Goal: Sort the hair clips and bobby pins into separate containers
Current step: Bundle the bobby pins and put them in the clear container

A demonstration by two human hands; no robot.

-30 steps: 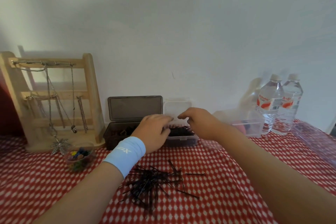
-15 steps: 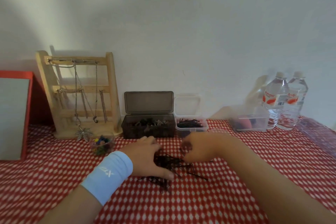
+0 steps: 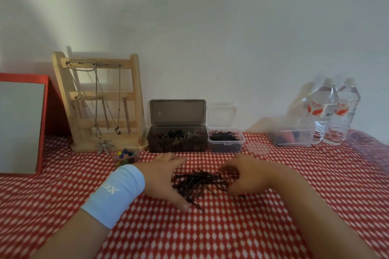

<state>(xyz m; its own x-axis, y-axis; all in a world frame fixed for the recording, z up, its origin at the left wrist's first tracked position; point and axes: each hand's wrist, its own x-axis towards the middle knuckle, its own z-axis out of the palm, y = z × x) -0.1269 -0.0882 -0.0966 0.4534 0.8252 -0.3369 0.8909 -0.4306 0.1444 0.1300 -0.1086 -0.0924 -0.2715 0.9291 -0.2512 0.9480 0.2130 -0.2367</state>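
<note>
A heap of dark bobby pins [image 3: 199,183] lies on the red-and-white checked cloth between my hands. My left hand [image 3: 164,178], with a light blue wristband, cups the heap's left side, fingers spread and thumb low. On the right side my right hand [image 3: 246,176] curls its fingers against the pins; whether it pinches any I cannot tell. At the back stand an open smoky-grey box [image 3: 177,140] holding hair clips and a small clear box [image 3: 226,141] holding bobby pins, both lids up.
A wooden jewellery stand [image 3: 101,103] with chains and a small bowl of coloured bits [image 3: 125,156] sit at the back left, beside a red-framed board [image 3: 21,124]. A round clear lid [image 3: 257,149], a clear tub [image 3: 292,134] and two water bottles [image 3: 334,111] are at the right.
Both hands came back from the boxes at the wall down to the pin heap. They have pushed the scattered pins together into a tighter pile.
</note>
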